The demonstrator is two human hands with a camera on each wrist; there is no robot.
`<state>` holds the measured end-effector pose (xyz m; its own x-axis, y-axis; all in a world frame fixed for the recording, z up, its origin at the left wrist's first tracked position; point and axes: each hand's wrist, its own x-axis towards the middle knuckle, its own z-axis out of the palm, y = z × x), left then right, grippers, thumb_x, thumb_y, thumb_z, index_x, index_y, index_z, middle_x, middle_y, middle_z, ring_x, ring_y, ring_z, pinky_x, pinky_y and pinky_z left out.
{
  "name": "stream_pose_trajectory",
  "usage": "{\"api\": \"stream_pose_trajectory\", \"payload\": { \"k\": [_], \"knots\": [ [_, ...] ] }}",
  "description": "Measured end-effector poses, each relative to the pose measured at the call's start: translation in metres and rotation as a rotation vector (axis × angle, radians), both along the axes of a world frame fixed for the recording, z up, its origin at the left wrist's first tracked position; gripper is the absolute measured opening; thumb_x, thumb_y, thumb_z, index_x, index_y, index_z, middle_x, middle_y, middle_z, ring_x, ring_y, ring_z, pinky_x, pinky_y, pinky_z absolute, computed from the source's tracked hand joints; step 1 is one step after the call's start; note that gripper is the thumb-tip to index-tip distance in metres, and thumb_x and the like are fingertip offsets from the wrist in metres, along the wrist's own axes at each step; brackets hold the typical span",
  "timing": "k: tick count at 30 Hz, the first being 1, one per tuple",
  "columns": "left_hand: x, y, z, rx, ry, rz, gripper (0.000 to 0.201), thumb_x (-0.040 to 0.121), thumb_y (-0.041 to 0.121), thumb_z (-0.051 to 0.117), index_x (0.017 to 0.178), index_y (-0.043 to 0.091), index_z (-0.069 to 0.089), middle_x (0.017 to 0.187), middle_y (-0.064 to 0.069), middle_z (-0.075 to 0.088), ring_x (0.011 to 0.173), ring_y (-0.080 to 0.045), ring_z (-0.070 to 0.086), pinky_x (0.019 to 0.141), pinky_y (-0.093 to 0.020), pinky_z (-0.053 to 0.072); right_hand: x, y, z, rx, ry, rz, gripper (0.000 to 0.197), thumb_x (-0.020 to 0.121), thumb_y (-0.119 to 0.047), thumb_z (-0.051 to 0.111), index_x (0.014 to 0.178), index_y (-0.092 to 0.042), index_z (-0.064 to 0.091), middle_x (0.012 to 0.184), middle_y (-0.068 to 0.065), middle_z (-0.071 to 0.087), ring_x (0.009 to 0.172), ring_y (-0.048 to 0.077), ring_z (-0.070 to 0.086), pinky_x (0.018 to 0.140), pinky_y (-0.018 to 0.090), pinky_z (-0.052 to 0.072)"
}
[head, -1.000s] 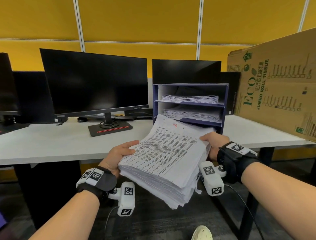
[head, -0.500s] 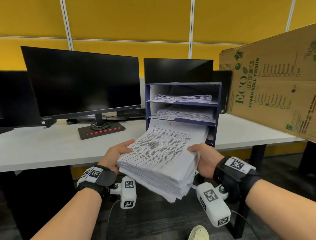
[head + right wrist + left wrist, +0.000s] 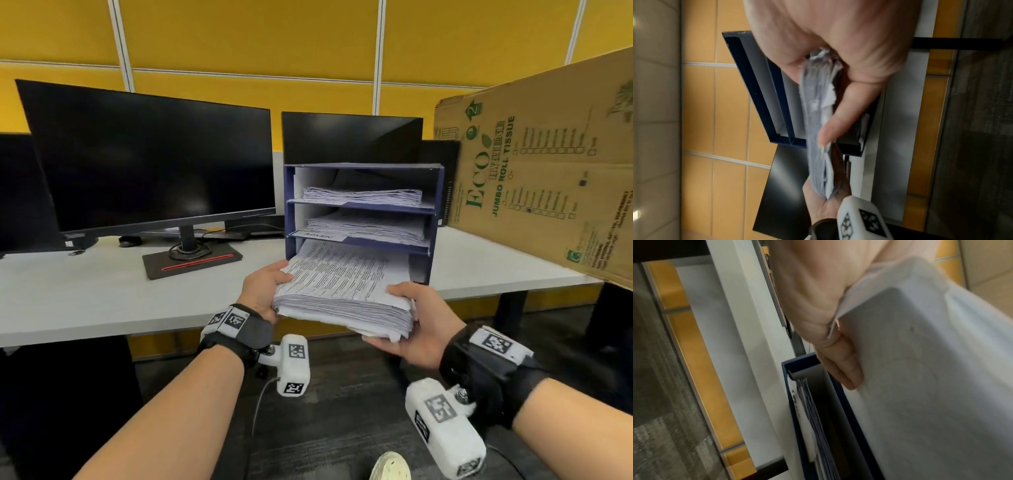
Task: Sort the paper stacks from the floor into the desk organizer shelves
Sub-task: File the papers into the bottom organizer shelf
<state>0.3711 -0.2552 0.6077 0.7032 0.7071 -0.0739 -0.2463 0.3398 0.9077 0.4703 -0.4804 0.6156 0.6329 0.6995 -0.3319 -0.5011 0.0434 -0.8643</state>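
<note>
A thick stack of printed paper (image 3: 346, 287) (image 3: 931, 369) (image 3: 818, 113) is held level in front of the dark blue desk organizer (image 3: 436, 205) (image 3: 797, 418) (image 3: 756, 81). Its far edge reaches into the organizer's bottom opening. My left hand (image 3: 263, 294) (image 3: 818, 305) grips the stack's left edge, thumb on top. My right hand (image 3: 411, 325) (image 3: 849, 81) grips the near right corner, thumb on top and fingers underneath. The top shelf and the middle shelf each hold a paper pile (image 3: 363, 196), (image 3: 366, 226). A white label (image 3: 320, 235) sits on the middle shelf's front.
The organizer stands on a white desk (image 3: 85, 294). A large black monitor (image 3: 150, 164) is to its left, another (image 3: 352, 137) behind it. A big cardboard box (image 3: 548, 178) leans over the desk at the right. A shoe (image 3: 390, 467) shows on the dark carpet below.
Both hands have carried the stack forward and levelled it; its far edge has gone from in front of the organizer into the bottom opening. The right hand has shifted toward the near corner.
</note>
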Motion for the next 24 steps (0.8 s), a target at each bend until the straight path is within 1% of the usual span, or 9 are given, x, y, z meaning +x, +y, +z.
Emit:
{"api": "stream_pose_trajectory", "payload": {
  "k": [2,5,8,9,11,13,16,20,24],
  "knots": [
    [0.012,-0.003,0.004,-0.005,0.042,0.004,0.034,0.088,-0.008,0.05,0.112,0.014,0.059,0.114,-0.022,0.064,0.1,-0.043,0.065,0.083,-0.055,0.054,0.003,-0.001,0.002,0.016,0.032,0.002,0.025,0.095,-0.015,0.05,0.117,-0.006,0.056,0.109,0.019,0.068,0.082,0.034,0.07,0.054,0.034,0.058],
    [0.027,-0.005,0.012,0.035,0.115,0.053,0.024,0.086,-0.008,0.056,0.1,0.011,0.061,0.106,-0.021,0.065,0.098,-0.041,0.065,0.078,-0.054,0.057,0.018,0.008,0.004,0.0,0.014,-0.13,0.029,0.095,-0.002,0.047,0.124,-0.003,0.05,0.125,0.019,0.058,0.088,0.035,0.063,0.042,0.029,0.054],
    [0.036,-0.004,0.014,0.184,0.265,0.119,0.025,0.084,0.007,0.068,0.107,-0.001,0.064,0.103,-0.019,0.067,0.096,-0.034,0.066,0.086,-0.054,0.055,0.027,0.02,0.01,-0.002,-0.037,-0.234,0.032,0.092,0.006,0.046,0.124,0.0,0.045,0.136,0.02,0.047,0.104,0.039,0.059,0.042,0.029,0.055],
    [0.035,-0.004,0.015,0.227,0.311,0.129,0.024,0.085,0.015,0.07,0.103,0.001,0.064,0.098,-0.016,0.067,0.09,-0.033,0.066,0.079,-0.051,0.058,0.027,0.023,0.011,-0.005,-0.062,-0.248,0.032,0.092,0.007,0.045,0.123,-0.001,0.045,0.133,0.021,0.048,0.107,0.039,0.058,0.043,0.029,0.056],
    [0.029,-0.005,0.016,0.246,0.367,0.133,0.021,0.088,0.027,0.067,0.09,0.008,0.059,0.088,-0.012,0.065,0.074,-0.028,0.065,0.06,-0.038,0.059,0.026,0.025,0.012,-0.005,-0.04,-0.272,0.031,0.093,0.007,0.046,0.123,-0.001,0.046,0.125,0.02,0.051,0.092,0.038,0.061,0.044,0.029,0.056],
    [0.022,0.001,0.016,0.241,0.402,0.143,0.026,0.088,0.033,0.067,0.087,0.009,0.058,0.078,-0.01,0.063,0.054,-0.021,0.058,0.045,-0.025,0.051,0.026,0.026,0.01,0.011,0.0,-0.284,0.026,0.093,0.004,0.049,0.118,-0.001,0.046,0.132,0.018,0.049,0.082,0.036,0.061,0.042,0.031,0.056],
    [0.015,0.009,0.015,0.199,0.33,0.152,0.021,0.086,0.021,0.071,0.086,0.002,0.062,0.076,-0.012,0.064,0.038,-0.011,0.045,0.034,-0.015,0.039,0.026,0.025,0.007,0.035,0.016,-0.281,0.034,0.095,0.002,0.048,0.128,0.0,0.044,0.133,0.019,0.05,0.084,0.036,0.063,0.042,0.031,0.056],
    [0.019,0.005,0.024,0.196,0.223,0.269,0.013,0.084,0.007,0.073,0.078,-0.002,0.064,0.066,-0.011,0.059,0.037,-0.01,0.041,0.033,-0.013,0.038,0.026,0.025,0.018,0.111,0.066,-0.28,0.034,0.095,0.003,0.049,0.128,-0.002,0.044,0.135,0.018,0.044,0.085,0.038,0.06,0.047,0.035,0.058],
    [0.032,0.004,0.028,0.284,0.217,0.346,0.009,0.081,0.008,0.075,0.082,0.0,0.071,0.065,-0.011,0.063,0.04,-0.014,0.043,0.041,-0.018,0.043,0.03,0.031,0.024,0.171,0.068,-0.295,0.043,0.096,0.003,0.045,0.138,-0.001,0.037,0.141,0.021,0.039,0.11,0.04,0.055,0.051,0.032,0.058]
  ]
}}
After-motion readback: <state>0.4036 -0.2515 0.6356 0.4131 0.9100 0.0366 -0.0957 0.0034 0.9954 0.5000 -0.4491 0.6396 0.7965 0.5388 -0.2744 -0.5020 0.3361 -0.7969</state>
